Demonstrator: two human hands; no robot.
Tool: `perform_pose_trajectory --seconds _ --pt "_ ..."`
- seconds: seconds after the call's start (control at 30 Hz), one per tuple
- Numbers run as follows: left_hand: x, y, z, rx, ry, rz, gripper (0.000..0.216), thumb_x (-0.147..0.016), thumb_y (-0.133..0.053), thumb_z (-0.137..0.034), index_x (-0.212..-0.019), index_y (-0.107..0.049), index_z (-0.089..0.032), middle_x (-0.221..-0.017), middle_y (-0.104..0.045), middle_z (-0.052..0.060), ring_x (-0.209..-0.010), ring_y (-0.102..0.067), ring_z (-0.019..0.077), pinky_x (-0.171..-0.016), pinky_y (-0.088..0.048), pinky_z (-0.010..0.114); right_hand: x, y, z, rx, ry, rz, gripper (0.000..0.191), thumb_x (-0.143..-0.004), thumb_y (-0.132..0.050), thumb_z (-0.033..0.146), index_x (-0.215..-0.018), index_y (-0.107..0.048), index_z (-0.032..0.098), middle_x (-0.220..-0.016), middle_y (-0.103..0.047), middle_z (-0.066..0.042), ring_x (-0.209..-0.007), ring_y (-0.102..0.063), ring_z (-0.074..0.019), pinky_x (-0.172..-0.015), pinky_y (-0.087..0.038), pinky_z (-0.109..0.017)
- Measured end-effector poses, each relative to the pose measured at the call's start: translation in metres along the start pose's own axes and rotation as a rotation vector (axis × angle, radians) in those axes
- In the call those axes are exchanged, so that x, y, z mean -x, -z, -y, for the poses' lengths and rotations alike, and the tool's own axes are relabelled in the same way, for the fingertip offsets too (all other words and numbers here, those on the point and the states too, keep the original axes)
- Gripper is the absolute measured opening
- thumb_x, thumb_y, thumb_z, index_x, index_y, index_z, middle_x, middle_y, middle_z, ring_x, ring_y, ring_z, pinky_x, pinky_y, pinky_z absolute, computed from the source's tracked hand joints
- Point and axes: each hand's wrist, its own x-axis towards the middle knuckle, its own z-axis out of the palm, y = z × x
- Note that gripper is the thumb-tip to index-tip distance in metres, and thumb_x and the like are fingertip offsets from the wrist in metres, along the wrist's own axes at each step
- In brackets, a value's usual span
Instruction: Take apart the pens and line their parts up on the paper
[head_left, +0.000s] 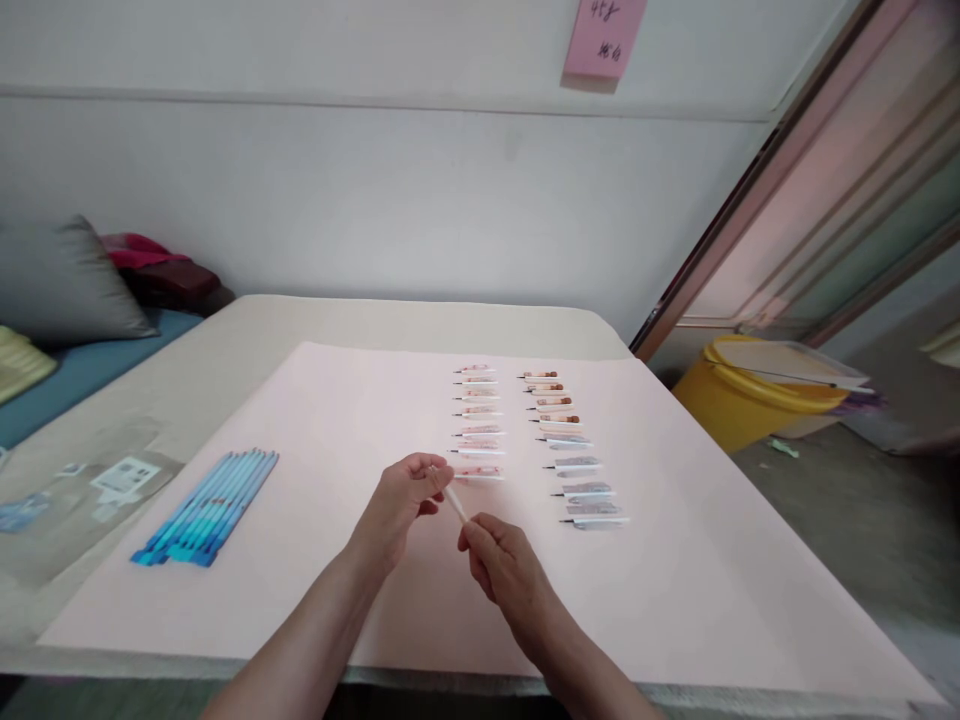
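Between my two hands is a thin white tube, much like a pen refill, held at a slant. My left hand pinches its upper end between thumb and fingers. The lower end is closed in the thumb and forefinger of my right hand; both ends are hidden by the fingers. Just beyond my hands lies a column of slim pink-patterned pen pieces with dark tips. Another column, to the right, has brown-patterned pieces at the back and grey-patterned pieces nearer me.
Several blue pens lie side by side on the left of the pale pink sheet. Clear plastic packaging rests farther left. A yellow bin stands on the floor at right. Behind the table is a white wall.
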Motion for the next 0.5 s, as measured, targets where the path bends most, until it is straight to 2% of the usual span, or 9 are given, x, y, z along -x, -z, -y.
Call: perform_pose_trajectory --seconds 0.1,0.17,0.27,0.33,0.43,0.5 --pt "0.001 -0.0005 -0.0027 0.147 0.046 0.107 0.035 -0.066 -0.069 -0.025 -0.099 -0.061 -0.018 -0.098 -0.062 0.009 -0.087 -0.057 0.0167 -0.074 -0.043 0.028 -0.0004 0.0011 0.0003 -0.005 0.0 -0.014 0.018 -0.078 -0.042 0.026 -0.063 -0.049 0.017 -0.04 -0.036 0.007 -0.037 -0.028 -0.0063 -0.04 -0.02 -0.02" --pt "0.0014 -0.0001 -0.0033 0.116 0.049 0.099 0.034 -0.064 -0.07 -0.024 -0.097 -0.063 -0.017 -0.092 -0.063 0.008 -0.082 -0.058 0.0161 -0.07 -0.043 0.027 -0.0006 0.0014 0.0008 -0.01 -0.001 -0.011 0.018 -0.077 -0.043 0.025 -0.063 -0.049 0.017 -0.039 -0.036 0.007 -0.037 -0.028 -0.0063 -0.04 -0.02 -0.02" --pt "0.0017 0.001 -0.0027 -0.028 0.016 0.006 0.026 -0.067 -0.068 -0.032 -0.088 -0.065 -0.016 -0.075 -0.061 0.004 -0.064 -0.054 0.0112 -0.059 -0.04 0.023 -0.0004 0.001 0.0015 -0.015 -0.007 0.005 0.017 -0.077 -0.043 0.024 -0.063 -0.049 0.017 -0.039 -0.036 0.007 -0.037 -0.028 -0.0063 -0.041 -0.02 -0.02" --pt "0.0017 0.0013 -0.0027 -0.021 0.015 0.015 0.026 -0.069 -0.066 -0.034 -0.089 -0.065 -0.017 -0.08 -0.061 0.005 -0.069 -0.054 0.012 -0.062 -0.041 0.024 -0.0003 0.001 0.0017 -0.013 -0.005 0.004 0.018 -0.077 -0.043 0.025 -0.063 -0.049 0.017 -0.039 -0.037 0.007 -0.037 -0.028 -0.0065 -0.041 -0.02 -0.02" --pt "0.0014 0.0015 -0.0037 0.095 0.051 0.118 0.03 -0.069 -0.067 -0.027 -0.098 -0.063 -0.018 -0.097 -0.062 0.008 -0.088 -0.056 0.0166 -0.073 -0.043 0.028 0.0 0.0016 0.0013 -0.017 0.01 -0.01 0.018 -0.078 -0.042 0.025 -0.063 -0.049 0.017 -0.04 -0.036 0.007 -0.037 -0.028 -0.0064 -0.04 -0.02 -0.02" --pt "0.0011 0.0019 -0.0039 0.088 0.051 0.129 0.029 -0.067 -0.068 -0.024 -0.096 -0.063 -0.018 -0.091 -0.062 0.007 -0.084 -0.057 0.0155 -0.073 -0.044 0.027 0.0002 0.002 0.0008 -0.022 0.018 -0.01 0.018 -0.078 -0.042 0.025 -0.064 -0.048 0.017 -0.04 -0.036 0.008 -0.037 -0.027 -0.0063 -0.04 -0.02 -0.02"
